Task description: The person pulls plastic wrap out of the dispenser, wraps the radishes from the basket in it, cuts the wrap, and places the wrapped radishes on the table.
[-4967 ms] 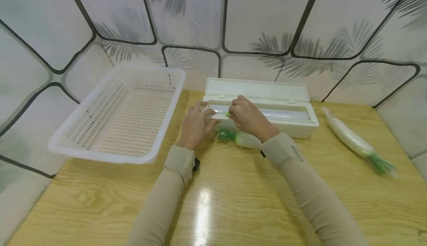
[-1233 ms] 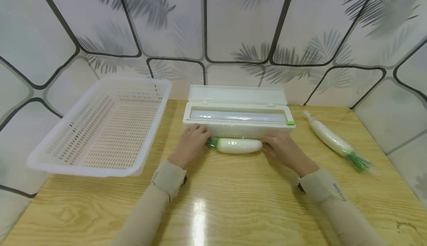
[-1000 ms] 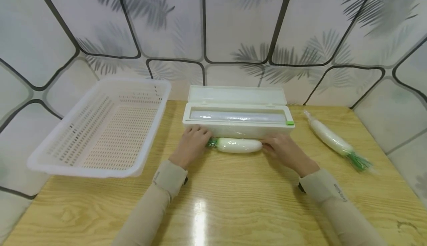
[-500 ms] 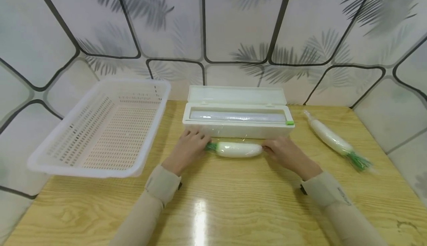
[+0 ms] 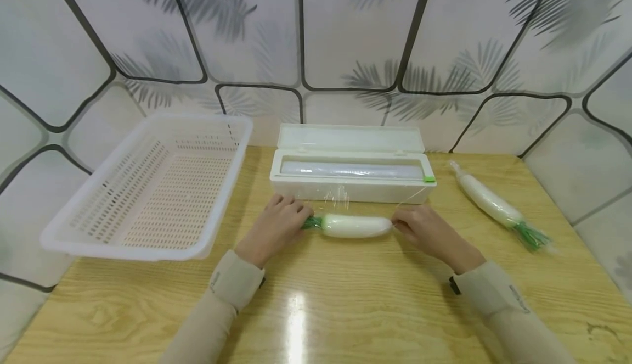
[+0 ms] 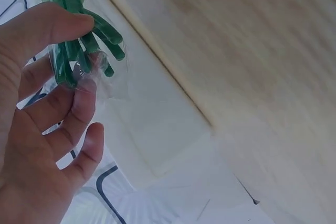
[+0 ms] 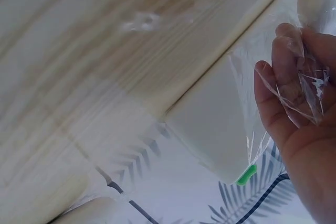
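Note:
A daikon radish in cling film lies on the table before a white cling film dispenser. My left hand pinches its green stems and the film around them between thumb and fingers. At the radish's pointed end, my right hand pinches gathered cling film. Clear film stretches from the radish to the dispenser's front. The lid stands raised, the film roll shows inside, and the green slider sits at the right end.
A white perforated basket stands at the left. Another wrapped daikon lies at the right on the wooden table. A patterned wall rises behind the dispenser.
Five seconds ago both hands were at the dispenser, with the green slider farther left. Over the last second, both hands have drawn the radish toward me, and film now stretches behind it.

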The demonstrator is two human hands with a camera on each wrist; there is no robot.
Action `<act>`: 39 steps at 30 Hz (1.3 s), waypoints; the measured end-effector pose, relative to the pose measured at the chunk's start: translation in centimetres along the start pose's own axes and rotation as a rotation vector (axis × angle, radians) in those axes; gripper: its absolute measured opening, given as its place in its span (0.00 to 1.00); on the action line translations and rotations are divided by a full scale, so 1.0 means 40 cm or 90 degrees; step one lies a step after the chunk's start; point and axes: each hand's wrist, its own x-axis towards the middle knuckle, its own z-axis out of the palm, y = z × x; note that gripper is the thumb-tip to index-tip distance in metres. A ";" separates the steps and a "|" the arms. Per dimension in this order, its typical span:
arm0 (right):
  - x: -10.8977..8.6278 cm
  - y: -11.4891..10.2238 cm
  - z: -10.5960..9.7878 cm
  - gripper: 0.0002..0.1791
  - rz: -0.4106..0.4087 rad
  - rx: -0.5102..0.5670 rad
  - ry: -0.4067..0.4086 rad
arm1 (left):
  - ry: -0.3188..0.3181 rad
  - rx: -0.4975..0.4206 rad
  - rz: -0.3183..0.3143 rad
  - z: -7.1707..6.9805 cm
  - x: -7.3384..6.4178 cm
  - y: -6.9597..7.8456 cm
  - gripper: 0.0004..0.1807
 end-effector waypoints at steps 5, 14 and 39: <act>-0.003 0.003 -0.001 0.09 -0.001 -0.001 -0.008 | -0.015 -0.009 0.003 0.004 0.000 0.006 0.16; -0.002 0.007 -0.013 0.08 0.045 0.050 -0.052 | -0.059 -0.040 -0.011 -0.003 0.000 0.017 0.16; -0.032 -0.012 -0.083 0.14 0.008 0.064 -0.008 | 0.029 -0.048 0.012 -0.098 -0.001 0.068 0.09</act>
